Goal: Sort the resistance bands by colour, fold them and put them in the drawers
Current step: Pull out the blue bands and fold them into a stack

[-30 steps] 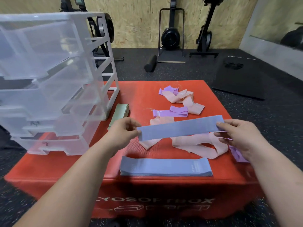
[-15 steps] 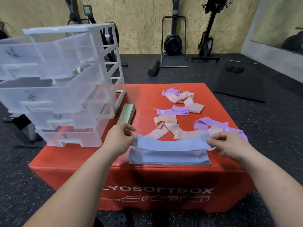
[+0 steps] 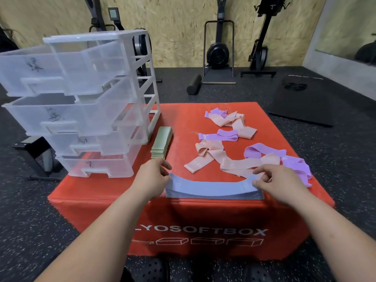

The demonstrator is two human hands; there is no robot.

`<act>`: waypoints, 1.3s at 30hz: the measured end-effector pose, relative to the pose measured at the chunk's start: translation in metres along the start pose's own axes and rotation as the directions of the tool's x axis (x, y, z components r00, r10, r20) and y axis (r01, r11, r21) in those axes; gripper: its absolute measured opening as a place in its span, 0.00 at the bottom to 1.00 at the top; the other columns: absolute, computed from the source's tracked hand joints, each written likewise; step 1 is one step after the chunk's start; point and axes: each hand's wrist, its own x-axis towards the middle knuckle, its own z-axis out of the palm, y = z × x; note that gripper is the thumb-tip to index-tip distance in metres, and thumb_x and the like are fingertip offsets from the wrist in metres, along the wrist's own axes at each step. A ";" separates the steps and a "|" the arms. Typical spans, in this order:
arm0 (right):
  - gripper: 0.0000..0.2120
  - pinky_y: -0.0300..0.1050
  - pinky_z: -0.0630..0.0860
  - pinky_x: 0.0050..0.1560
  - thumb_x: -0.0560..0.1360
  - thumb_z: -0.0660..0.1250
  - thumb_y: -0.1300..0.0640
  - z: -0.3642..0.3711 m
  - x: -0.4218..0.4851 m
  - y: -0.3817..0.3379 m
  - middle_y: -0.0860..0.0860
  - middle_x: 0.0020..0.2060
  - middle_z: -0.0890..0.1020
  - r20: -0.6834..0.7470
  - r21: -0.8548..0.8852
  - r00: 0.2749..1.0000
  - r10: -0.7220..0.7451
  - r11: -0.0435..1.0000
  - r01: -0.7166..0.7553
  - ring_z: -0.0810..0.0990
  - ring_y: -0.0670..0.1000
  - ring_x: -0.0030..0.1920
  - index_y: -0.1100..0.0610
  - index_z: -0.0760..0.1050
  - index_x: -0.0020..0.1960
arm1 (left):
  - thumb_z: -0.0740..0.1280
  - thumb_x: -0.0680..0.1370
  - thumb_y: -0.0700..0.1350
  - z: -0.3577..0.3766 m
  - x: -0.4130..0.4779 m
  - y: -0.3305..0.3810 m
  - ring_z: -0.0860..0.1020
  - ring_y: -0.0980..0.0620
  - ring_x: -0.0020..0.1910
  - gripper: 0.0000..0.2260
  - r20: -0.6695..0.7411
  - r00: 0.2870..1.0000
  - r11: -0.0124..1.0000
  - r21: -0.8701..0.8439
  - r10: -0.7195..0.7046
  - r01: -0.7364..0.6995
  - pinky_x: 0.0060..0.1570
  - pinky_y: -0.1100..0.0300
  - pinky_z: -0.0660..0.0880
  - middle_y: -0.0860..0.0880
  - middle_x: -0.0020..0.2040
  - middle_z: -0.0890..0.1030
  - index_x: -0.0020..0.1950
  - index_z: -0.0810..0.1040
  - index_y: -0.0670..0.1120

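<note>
A blue band [image 3: 211,187] sags onto a stack of blue bands [image 3: 213,196] at the front edge of the red soft box [image 3: 183,220]. My left hand [image 3: 152,177] pinches its left end and my right hand [image 3: 278,180] pinches its right end. Loose pink bands [image 3: 211,157] and purple bands [image 3: 264,152] lie tangled across the middle and right of the box top. A folded pile of green bands [image 3: 161,145] sits beside the clear plastic drawer unit [image 3: 85,106], whose drawers are pulled out to different lengths.
A black foam roller [image 3: 194,84], rowing machines [image 3: 218,51] and a black mat [image 3: 305,102] stand on the speckled floor behind the box. A dark metal stand [image 3: 38,155] is at the left of the box. My shoes show below the box front.
Both hands have lowered the blue band from mid-air down onto the blue stack. The camera view has tilted down and pulled back.
</note>
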 end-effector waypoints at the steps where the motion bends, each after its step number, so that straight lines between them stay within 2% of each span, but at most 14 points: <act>1: 0.10 0.45 0.77 0.41 0.71 0.78 0.52 0.000 0.000 0.000 0.37 0.32 0.83 0.003 -0.006 1.000 -0.004 1.000 0.004 0.82 0.42 0.38 0.44 0.82 0.51 | 0.71 0.74 0.37 0.000 0.000 0.000 0.79 0.61 0.41 0.12 -0.003 1.000 1.000 0.011 0.002 -0.002 0.36 0.66 0.70 0.57 0.40 0.83 0.51 0.82 0.53; 8: 0.10 0.45 0.78 0.42 0.71 0.77 0.52 0.005 0.004 0.001 0.41 0.33 0.83 0.001 -0.099 1.000 -0.011 0.995 0.011 0.81 0.42 0.39 0.43 0.81 0.51 | 0.70 0.74 0.38 0.004 0.005 -0.002 0.79 0.60 0.42 0.12 0.016 1.000 0.999 0.046 0.010 -0.011 0.36 0.66 0.70 0.57 0.43 0.82 0.53 0.82 0.52; 11: 0.11 0.45 0.77 0.41 0.71 0.77 0.52 0.007 0.005 0.002 0.43 0.34 0.83 0.010 -0.122 1.000 -0.006 0.992 0.007 0.81 0.42 0.39 0.43 0.81 0.51 | 0.70 0.76 0.38 0.007 0.006 -0.004 0.79 0.53 0.45 0.12 0.043 0.998 0.992 0.116 0.050 -0.055 0.41 0.61 0.72 0.56 0.45 0.82 0.56 0.83 0.51; 16: 0.14 0.45 0.76 0.41 0.71 0.78 0.48 0.007 0.011 0.006 0.45 0.35 0.80 0.030 -0.183 1.000 -0.001 0.983 0.006 0.79 0.44 0.39 0.44 0.81 0.55 | 0.71 0.77 0.41 0.010 0.009 -0.009 0.79 0.50 0.49 0.13 0.081 0.992 0.977 0.184 0.095 -0.109 0.44 0.58 0.72 0.54 0.50 0.80 0.60 0.82 0.52; 20: 0.19 0.48 0.79 0.48 0.69 0.79 0.40 0.001 0.012 0.008 0.42 0.45 0.79 0.018 -0.148 0.996 -0.083 0.985 0.085 0.79 0.43 0.43 0.40 0.80 0.58 | 0.75 0.76 0.51 0.009 0.014 -0.012 0.78 0.50 0.55 0.17 0.069 0.985 0.963 0.206 0.161 -0.172 0.53 0.56 0.75 0.52 0.57 0.78 0.65 0.80 0.55; 24: 0.31 0.45 0.76 0.62 0.65 0.82 0.41 -0.003 0.007 0.009 0.34 0.60 0.77 0.206 -0.108 0.960 -0.190 0.971 0.215 0.78 0.40 0.58 0.39 0.77 0.66 | 0.80 0.71 0.61 0.009 0.014 -0.018 0.70 0.54 0.70 0.34 0.318 0.903 0.902 0.225 0.290 -0.369 0.69 0.55 0.70 0.56 0.70 0.73 0.75 0.73 0.58; 27: 0.34 0.44 0.74 0.67 0.64 0.82 0.43 0.004 0.005 0.008 0.34 0.65 0.77 0.310 -0.189 0.927 -0.211 0.942 0.278 0.76 0.41 0.65 0.39 0.76 0.68 | 0.81 0.70 0.58 0.014 0.011 -0.018 0.71 0.54 0.68 0.38 0.391 0.876 0.880 0.259 0.282 -0.398 0.66 0.55 0.72 0.58 0.69 0.75 0.77 0.71 0.58; 32: 0.31 0.45 0.75 0.66 0.65 0.80 0.47 0.008 0.010 0.012 0.36 0.64 0.79 0.293 -0.223 0.933 -0.209 0.934 0.279 0.78 0.43 0.65 0.38 0.76 0.66 | 0.81 0.70 0.58 0.015 0.010 -0.016 0.75 0.53 0.63 0.33 0.357 0.886 0.851 0.322 0.298 -0.416 0.60 0.53 0.75 0.58 0.65 0.78 0.73 0.75 0.59; 39: 0.35 0.46 0.76 0.65 0.62 0.80 0.38 0.008 0.013 0.019 0.34 0.64 0.78 0.296 -0.182 0.931 -0.212 0.945 0.273 0.77 0.41 0.64 0.36 0.75 0.67 | 0.80 0.71 0.59 0.014 0.008 -0.016 0.76 0.53 0.64 0.32 0.335 0.892 0.863 0.298 0.305 -0.407 0.59 0.55 0.75 0.58 0.66 0.79 0.73 0.75 0.59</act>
